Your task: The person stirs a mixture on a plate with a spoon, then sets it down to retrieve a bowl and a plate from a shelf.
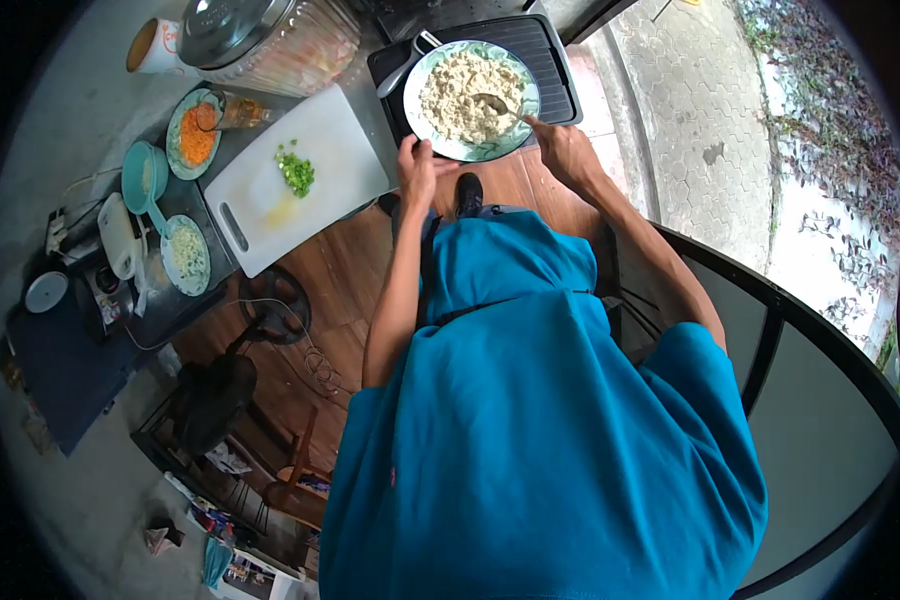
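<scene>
A patterned plate (518, 140) heaped with pale, crumbly food (460, 95) is over a black grill pan (555, 75). My left hand (417, 172) grips the plate's near rim, thumb on top and fingers reaching underneath. In the food rests the bowl of a metal spoon (492, 103). My right hand (568, 155) is closed around its handle at the plate's right edge. Left of the plate, a white cutting board (320, 140) carries a small pile of chopped green onion (296, 173).
Beyond the board are a plate of grated carrot (197, 135), a glass (240, 112), a plate of chopped white pieces (186, 255) and a teal strainer (144, 172). A large lidded jar (290, 45) stands behind. A railing (770, 300) runs along my right.
</scene>
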The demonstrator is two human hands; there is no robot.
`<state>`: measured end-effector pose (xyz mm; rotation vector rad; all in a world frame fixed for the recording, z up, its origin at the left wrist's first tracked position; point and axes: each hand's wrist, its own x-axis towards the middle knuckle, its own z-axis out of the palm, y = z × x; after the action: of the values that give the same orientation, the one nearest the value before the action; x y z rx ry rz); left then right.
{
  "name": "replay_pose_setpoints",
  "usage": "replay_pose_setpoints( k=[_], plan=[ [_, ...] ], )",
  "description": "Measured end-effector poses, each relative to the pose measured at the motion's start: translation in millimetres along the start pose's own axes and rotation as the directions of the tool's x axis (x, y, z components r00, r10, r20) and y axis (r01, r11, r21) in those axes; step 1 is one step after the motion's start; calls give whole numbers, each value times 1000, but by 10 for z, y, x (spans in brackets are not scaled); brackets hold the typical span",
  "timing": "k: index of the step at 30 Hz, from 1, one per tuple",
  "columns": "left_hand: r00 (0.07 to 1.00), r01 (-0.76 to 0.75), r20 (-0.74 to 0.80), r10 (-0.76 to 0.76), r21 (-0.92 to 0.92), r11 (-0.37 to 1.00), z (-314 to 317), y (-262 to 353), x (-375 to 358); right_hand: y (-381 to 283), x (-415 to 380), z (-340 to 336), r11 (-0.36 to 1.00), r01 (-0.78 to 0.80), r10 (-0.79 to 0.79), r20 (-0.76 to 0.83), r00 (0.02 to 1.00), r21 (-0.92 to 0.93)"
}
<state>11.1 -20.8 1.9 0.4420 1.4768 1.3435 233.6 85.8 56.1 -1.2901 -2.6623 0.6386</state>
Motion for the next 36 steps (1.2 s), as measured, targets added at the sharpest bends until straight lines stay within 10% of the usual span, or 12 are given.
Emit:
replay_pose_setpoints(
  k=[19, 28, 36],
  plan=[
    [987, -14, 159, 17, -17, 1000, 64, -88, -36, -430, -12, -190, 998, 52, -56, 214, 975, 25],
    [988, -1, 156, -2, 20, 1000, -30, -53, -24, -300, 166, -295, 971, -59, 62, -6, 998, 234],
    [987, 1, 159, -12, 67, 998, -68, 34, -6, -79, 241, -131, 992, -118, 117, 27, 993, 44]
  ],
)
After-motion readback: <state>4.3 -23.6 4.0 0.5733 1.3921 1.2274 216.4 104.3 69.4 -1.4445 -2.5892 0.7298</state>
